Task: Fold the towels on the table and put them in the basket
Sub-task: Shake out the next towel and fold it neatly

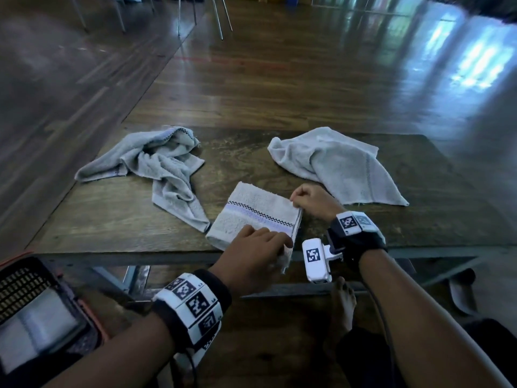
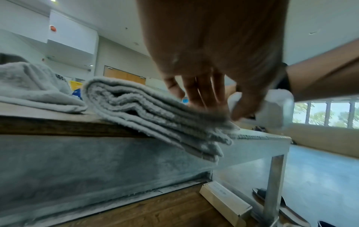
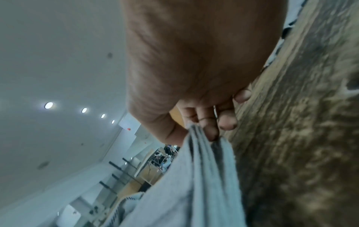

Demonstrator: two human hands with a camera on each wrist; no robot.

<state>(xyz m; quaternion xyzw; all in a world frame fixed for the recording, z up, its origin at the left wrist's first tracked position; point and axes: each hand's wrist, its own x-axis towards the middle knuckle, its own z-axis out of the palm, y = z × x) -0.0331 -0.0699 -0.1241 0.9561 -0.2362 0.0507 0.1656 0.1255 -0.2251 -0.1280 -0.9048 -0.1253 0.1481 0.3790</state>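
Observation:
A folded grey towel point(image 1: 249, 214) with a checked stripe lies at the table's point(image 1: 112, 219) front edge, its near right corner drooping over the edge. My left hand point(image 1: 279, 243) lies on that near right corner, fingers on top; in the left wrist view the left hand point(image 2: 213, 107) pinches the stacked layers point(image 2: 147, 113) with the thumb. My right hand point(image 1: 296, 203) pinches the far right corner, and the right wrist view shows the right hand point(image 3: 198, 127) gripping the towel's edges point(image 3: 194, 176). A dark mesh basket point(image 1: 25, 284) stands at the lower left, with a folded towel point(image 1: 39, 326) inside.
Two crumpled grey towels lie further back on the table, one at the left point(image 1: 159, 163) and one at the right point(image 1: 335, 166). A bare foot point(image 1: 342, 301) and a slipper point(image 1: 461, 289) are on the wooden floor under the table. A cardboard box point(image 2: 225, 201) lies beneath it.

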